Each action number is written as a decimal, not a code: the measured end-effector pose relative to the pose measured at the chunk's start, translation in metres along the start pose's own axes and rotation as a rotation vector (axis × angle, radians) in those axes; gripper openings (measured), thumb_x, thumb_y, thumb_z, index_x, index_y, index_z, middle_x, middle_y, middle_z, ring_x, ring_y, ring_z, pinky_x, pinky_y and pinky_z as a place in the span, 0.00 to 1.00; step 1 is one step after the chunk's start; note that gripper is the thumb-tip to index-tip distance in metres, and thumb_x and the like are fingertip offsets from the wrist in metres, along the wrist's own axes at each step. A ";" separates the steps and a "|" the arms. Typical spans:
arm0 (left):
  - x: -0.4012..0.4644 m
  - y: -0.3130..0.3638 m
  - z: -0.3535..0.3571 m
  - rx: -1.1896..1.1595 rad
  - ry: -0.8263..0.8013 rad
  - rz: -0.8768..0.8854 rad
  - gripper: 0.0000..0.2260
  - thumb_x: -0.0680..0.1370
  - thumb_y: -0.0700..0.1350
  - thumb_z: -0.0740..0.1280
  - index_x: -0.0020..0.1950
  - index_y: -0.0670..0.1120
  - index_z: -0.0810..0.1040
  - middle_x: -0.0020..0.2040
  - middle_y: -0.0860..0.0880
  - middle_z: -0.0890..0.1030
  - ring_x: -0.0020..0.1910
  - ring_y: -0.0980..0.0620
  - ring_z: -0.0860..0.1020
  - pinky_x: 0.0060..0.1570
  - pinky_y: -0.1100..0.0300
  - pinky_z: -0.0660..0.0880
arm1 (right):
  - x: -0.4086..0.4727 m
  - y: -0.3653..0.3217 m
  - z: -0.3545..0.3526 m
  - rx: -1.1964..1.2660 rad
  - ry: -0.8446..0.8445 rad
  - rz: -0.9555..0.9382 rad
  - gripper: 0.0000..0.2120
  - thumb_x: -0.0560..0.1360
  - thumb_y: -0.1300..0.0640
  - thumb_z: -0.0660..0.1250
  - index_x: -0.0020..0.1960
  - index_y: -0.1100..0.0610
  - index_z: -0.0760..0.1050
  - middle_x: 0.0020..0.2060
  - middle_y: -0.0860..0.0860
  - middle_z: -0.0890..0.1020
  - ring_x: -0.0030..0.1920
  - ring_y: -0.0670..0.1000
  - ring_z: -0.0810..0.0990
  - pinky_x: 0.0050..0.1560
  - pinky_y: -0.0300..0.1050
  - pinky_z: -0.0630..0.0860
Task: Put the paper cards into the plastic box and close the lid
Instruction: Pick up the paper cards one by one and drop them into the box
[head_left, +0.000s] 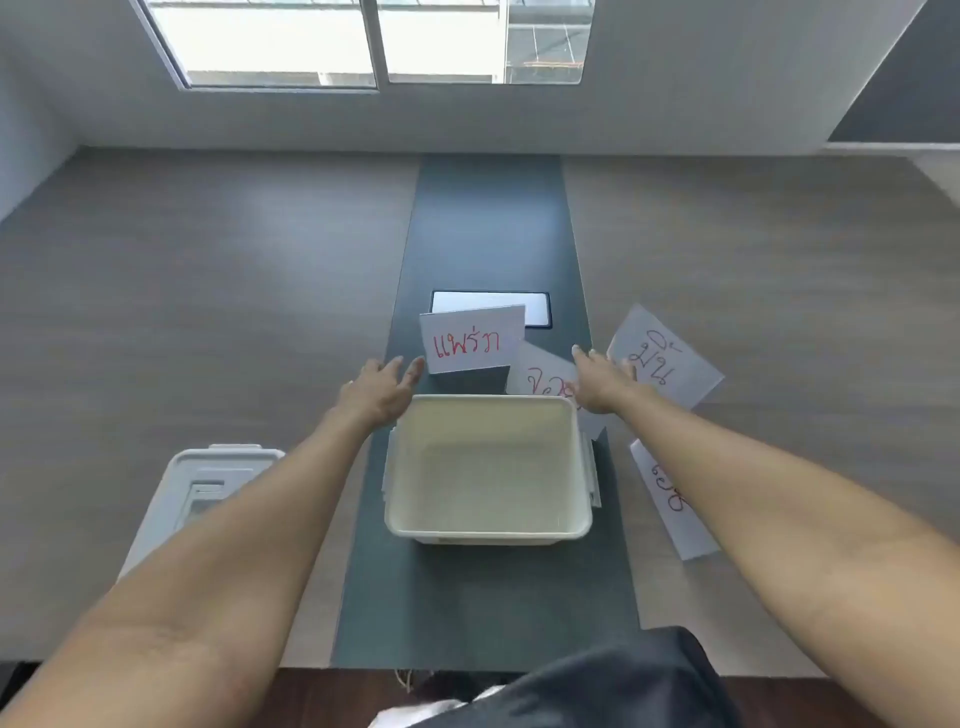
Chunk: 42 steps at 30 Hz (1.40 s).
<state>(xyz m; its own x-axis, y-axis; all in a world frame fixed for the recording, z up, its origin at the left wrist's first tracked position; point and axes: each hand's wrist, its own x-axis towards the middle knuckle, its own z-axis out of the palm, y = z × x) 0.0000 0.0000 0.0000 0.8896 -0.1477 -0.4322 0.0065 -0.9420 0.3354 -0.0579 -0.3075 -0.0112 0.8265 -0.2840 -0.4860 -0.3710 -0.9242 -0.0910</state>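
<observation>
An open white plastic box (485, 530) stands on the dark centre strip of the table, with nothing inside. Its lid (208, 467) lies on the table to the left, partly under my left forearm. Several white paper cards with red writing lie around the box: one (470, 339) just beyond it, one (540, 371) at its far right corner, one (670, 358) further right, one (670, 499) to its right under my right arm. My left hand (382, 389) hovers open beside the far card. My right hand (602, 384) reaches with spread fingers over the corner card.
A flat panel with a pale face and dark frame (491, 306) is set into the dark strip behind the cards. The wooden table (208, 286) runs to the wall under a window. The table's near edge is at the bottom, above my dark clothing.
</observation>
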 end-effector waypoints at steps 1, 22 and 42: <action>-0.002 -0.004 0.003 -0.060 -0.038 -0.001 0.41 0.74 0.75 0.38 0.81 0.55 0.58 0.81 0.44 0.61 0.80 0.40 0.60 0.77 0.39 0.56 | -0.004 0.000 0.002 -0.009 -0.003 -0.003 0.33 0.84 0.51 0.56 0.82 0.54 0.42 0.79 0.58 0.61 0.79 0.60 0.58 0.76 0.61 0.49; -0.011 -0.007 0.041 -0.376 -0.161 0.026 0.27 0.84 0.60 0.43 0.78 0.47 0.59 0.76 0.41 0.68 0.75 0.41 0.67 0.72 0.46 0.63 | -0.036 0.012 -0.088 0.197 0.156 -0.015 0.15 0.78 0.61 0.60 0.63 0.53 0.76 0.60 0.55 0.80 0.57 0.60 0.79 0.54 0.54 0.79; 0.004 -0.038 0.058 -0.720 -0.270 -0.006 0.42 0.70 0.79 0.49 0.75 0.54 0.67 0.71 0.47 0.75 0.69 0.46 0.75 0.70 0.41 0.70 | -0.092 -0.049 -0.147 0.209 -0.241 -0.285 0.15 0.77 0.58 0.70 0.63 0.48 0.78 0.55 0.52 0.82 0.51 0.57 0.86 0.42 0.51 0.86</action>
<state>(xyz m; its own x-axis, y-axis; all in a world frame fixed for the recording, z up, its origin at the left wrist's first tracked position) -0.0232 0.0182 -0.0633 0.7467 -0.2992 -0.5941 0.3888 -0.5283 0.7548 -0.0535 -0.2737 0.1662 0.7950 0.0658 -0.6031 -0.2406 -0.8784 -0.4130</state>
